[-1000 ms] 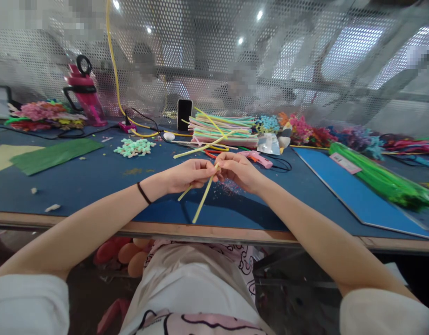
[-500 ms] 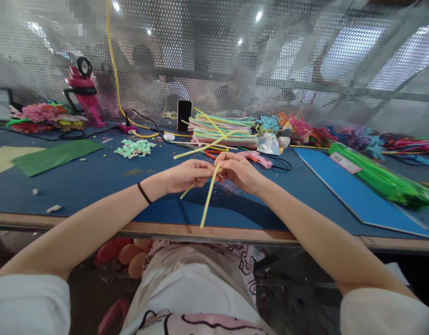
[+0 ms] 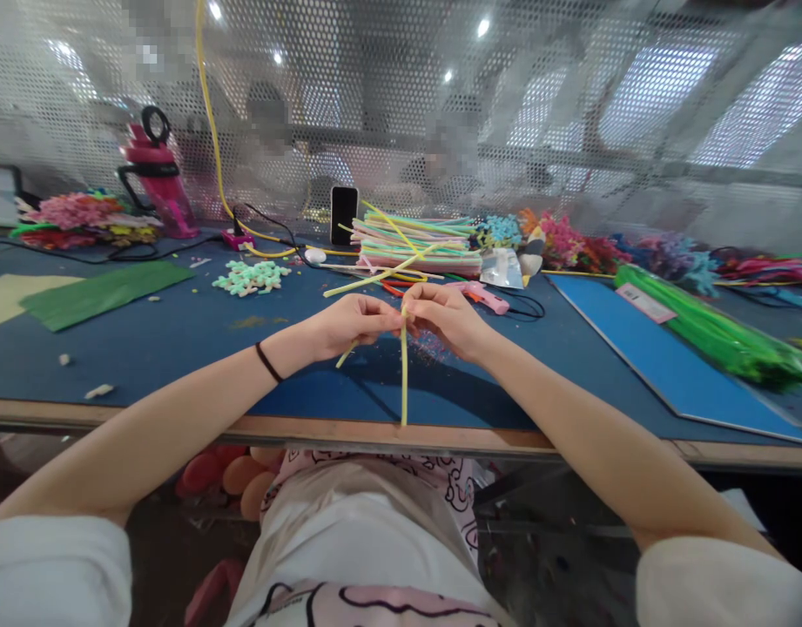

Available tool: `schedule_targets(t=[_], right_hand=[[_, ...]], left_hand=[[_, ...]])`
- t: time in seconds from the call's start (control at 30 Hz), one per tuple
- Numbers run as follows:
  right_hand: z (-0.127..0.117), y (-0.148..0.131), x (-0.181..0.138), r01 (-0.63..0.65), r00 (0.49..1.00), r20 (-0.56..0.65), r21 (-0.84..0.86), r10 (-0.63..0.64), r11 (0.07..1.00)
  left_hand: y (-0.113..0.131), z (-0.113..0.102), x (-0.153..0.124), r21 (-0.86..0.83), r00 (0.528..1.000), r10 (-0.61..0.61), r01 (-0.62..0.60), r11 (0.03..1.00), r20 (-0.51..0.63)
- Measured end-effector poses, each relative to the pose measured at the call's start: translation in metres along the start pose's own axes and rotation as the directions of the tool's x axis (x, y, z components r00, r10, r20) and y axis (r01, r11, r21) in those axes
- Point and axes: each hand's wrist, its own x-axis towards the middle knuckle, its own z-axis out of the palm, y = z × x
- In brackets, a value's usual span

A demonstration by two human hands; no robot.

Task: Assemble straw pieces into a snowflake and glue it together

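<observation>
A yellow pipe cleaner [image 3: 404,374] is pinched between my two hands above the front of the table, one length hanging straight down. My left hand [image 3: 356,326] grips it with thumb and fingers, and a short yellow end pokes out below that palm. My right hand [image 3: 443,318] is closed on the same pipe cleaner, its fingertips close to the left ones. The fingers hide the bend or join between the lengths. Just beyond my hands lies another yellow pipe cleaner [image 3: 361,283], leaning onto a pile of pastel pipe cleaners [image 3: 417,244].
Behind my right hand is a pink glue gun [image 3: 484,296]. Mint-green pieces [image 3: 252,278] lie left, near green sheets [image 3: 106,292]. A blue board [image 3: 642,348] carries a bag of green pipe cleaners [image 3: 714,335] at right. A phone [image 3: 344,215] and pink bottle [image 3: 158,183] stand at the back.
The hanging length of the yellow pipe cleaner has swung from a leftward slant to straight down. Both hands stay in nearly the same place, still pinching.
</observation>
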Motion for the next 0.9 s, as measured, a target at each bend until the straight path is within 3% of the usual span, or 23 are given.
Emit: schedule_targets(t=[0.13, 0.27, 0.47, 0.73, 0.9], right_hand=[[0.0013, -0.0011, 0.0006, -0.012, 0.997, -0.075, -0.089, 0.005, 0.996], [0.0028, -0.0029, 0.0001, -0.057, 0.993, -0.105, -0.036, 0.053, 0.998], [0.0009, -0.0057, -0.0017, -0.141, 0.988, 0.101, 0.249, 0.119, 0.958], [-0.0004, -0.0014, -0.005, -0.034, 0.968, 0.249, 0.215, -0.021, 0.976], [-0.0054, -0.0014, -0.0037, -0.05, 0.948, 0.318, 0.169, -0.006, 0.984]], left_hand=[[-0.0019, 0.0022, 0.0012, 0.032, 0.995, 0.026, -0.023, 0.999, -0.098], [-0.0011, 0.0056, 0.0002, -0.003, 0.988, 0.059, -0.06, 0.998, -0.144], [0.0058, 0.0061, -0.0061, -0.099, 0.997, 0.065, -0.067, 0.993, -0.03], [0.0025, 0.0081, -0.0085, -0.172, 0.99, 0.051, -0.028, 0.985, 0.132], [0.0013, 0.0097, -0.0079, -0.16, 0.994, 0.036, -0.018, 0.987, 0.107]])
